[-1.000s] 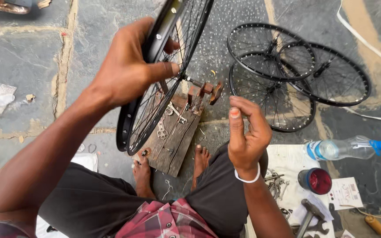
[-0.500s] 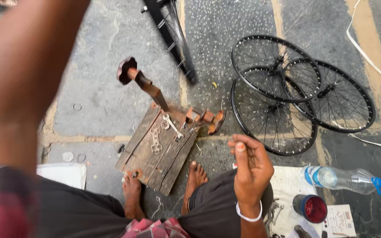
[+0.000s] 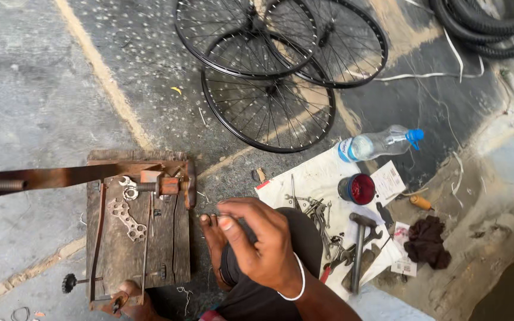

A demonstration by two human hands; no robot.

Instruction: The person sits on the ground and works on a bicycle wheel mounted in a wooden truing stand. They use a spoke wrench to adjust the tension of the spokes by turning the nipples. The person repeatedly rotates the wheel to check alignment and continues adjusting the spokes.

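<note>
My right hand (image 3: pixel 263 246) hovers over my knee at the bottom middle, fingers curled and thumb pressed to the fingertips; nothing shows between them. A white bangle circles its wrist. My left hand is out of view. Just left of the right hand lies a worn wooden board (image 3: pixel 168 249) carrying a rusty metal stand, whose long bar (image 3: pixel 60 176) reaches to the left edge. A flat multi-hole wrench (image 3: pixel 126 219) rests on the board. My bare foot (image 3: pixel 212 235) is beside the board's right edge.
Three black spoked bicycle wheels (image 3: pixel 269 113) lie overlapping on the stone ground above. To the right, a white sheet (image 3: pixel 310 178) holds a hammer (image 3: pixel 359 249), spanners and a red tin (image 3: pixel 358 189). A plastic bottle (image 3: pixel 376 144), dark rag (image 3: pixel 426 241) and tyres (image 3: pixel 489 24) lie beyond.
The wheel that my left hand held over the stand is gone from view, and so is the left arm. The view has swung right. My right hand stays pinched near my knee.
</note>
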